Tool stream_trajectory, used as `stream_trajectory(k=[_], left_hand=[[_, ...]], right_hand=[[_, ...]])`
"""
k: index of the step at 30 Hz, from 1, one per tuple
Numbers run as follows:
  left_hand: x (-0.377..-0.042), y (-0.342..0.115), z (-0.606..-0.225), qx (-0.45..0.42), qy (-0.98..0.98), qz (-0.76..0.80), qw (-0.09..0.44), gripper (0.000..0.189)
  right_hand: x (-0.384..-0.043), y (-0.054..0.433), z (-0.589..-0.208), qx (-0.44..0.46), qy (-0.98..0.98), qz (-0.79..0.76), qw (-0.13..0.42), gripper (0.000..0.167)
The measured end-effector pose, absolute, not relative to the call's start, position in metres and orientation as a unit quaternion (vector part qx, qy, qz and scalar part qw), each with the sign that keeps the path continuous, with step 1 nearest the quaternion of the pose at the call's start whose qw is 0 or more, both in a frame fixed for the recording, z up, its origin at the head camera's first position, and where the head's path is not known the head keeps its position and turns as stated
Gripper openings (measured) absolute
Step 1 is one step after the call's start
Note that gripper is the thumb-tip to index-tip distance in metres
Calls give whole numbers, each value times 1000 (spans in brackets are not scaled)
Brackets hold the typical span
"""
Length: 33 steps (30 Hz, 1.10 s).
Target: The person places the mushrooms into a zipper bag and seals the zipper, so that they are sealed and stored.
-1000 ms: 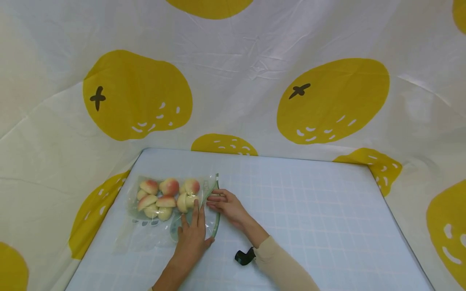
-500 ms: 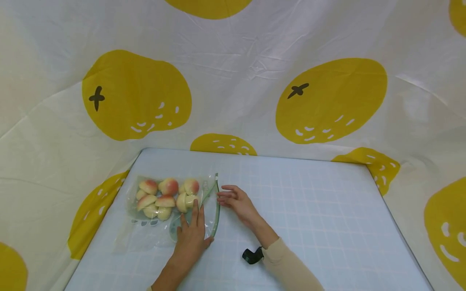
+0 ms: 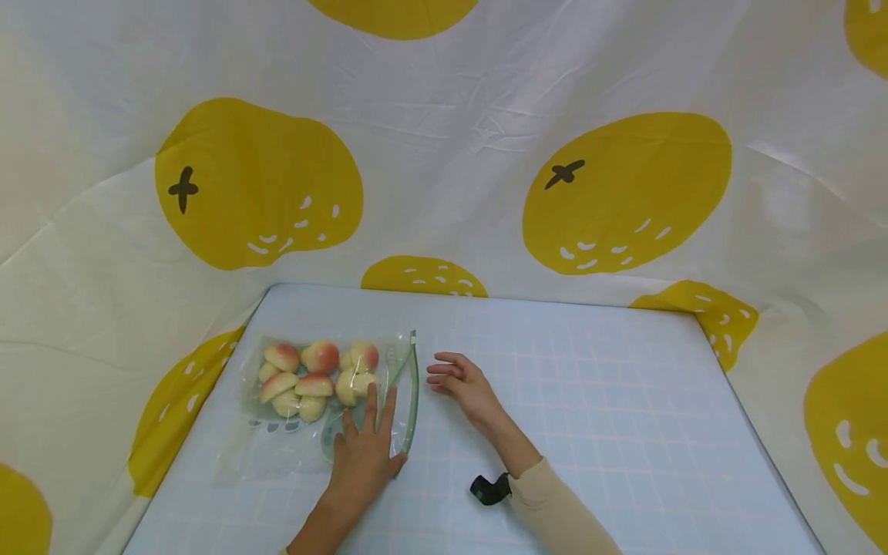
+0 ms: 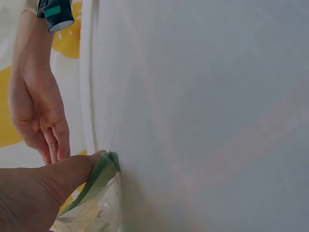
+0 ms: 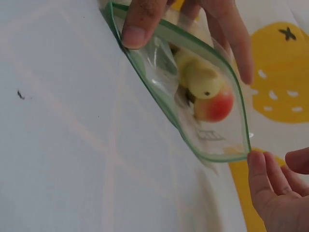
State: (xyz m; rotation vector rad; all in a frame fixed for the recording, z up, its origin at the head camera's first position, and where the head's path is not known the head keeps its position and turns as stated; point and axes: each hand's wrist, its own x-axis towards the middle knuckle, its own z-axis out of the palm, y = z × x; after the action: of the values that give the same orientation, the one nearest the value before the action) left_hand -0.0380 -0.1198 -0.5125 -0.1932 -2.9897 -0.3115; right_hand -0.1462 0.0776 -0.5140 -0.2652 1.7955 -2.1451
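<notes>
A clear zip bag (image 3: 291,455) with a green zip rim (image 3: 415,393) lies on the table's left half. Inside are several cream-and-red, mushroom-shaped pieces (image 3: 321,356). My left hand (image 3: 362,455) rests on the bag with fingers spread and straight. Its thumb (image 4: 77,174) lies at the near corner of the rim. The right wrist view looks into the bag's mouth, its green edges (image 5: 231,82) parted around a red-and-cream piece (image 5: 215,104). To the right of the rim is my right hand (image 3: 475,393), holding nothing, its fingers loosely bent toward the bag.
A pale checked cloth (image 3: 610,416) covers the table. Behind it hangs a white curtain (image 3: 444,177) with big yellow fruit prints. A black camera (image 3: 489,490) sits at my right wrist, beside the beige sleeve (image 3: 555,501).
My right hand has moved away from the bag's rim to the right. The rim's far part has spread a little wider. My left hand stays on the bag, fingers slightly more spread.
</notes>
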Motion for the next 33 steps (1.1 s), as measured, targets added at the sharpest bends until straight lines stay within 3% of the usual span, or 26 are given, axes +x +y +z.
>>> stream_trajectory(k=[10,20,28,33], left_hand=[[-37,-123,-509,-56,-991,-112,44,110],[-38,-127,-500,-63,-988,-94,109,84],[-53,-144,-485,-93,-968,-119,199,55],[-70,-154,-476,-108,-962,-188,165,42]], right_hand=[[-145,84,-513,-94,669,-723,143,41],[-137,87,-495,-120,699,-693,130,39],[-130,88,-473,-141,744,-648,87,34],[-131,88,-472,-163,774,-611,49,33]])
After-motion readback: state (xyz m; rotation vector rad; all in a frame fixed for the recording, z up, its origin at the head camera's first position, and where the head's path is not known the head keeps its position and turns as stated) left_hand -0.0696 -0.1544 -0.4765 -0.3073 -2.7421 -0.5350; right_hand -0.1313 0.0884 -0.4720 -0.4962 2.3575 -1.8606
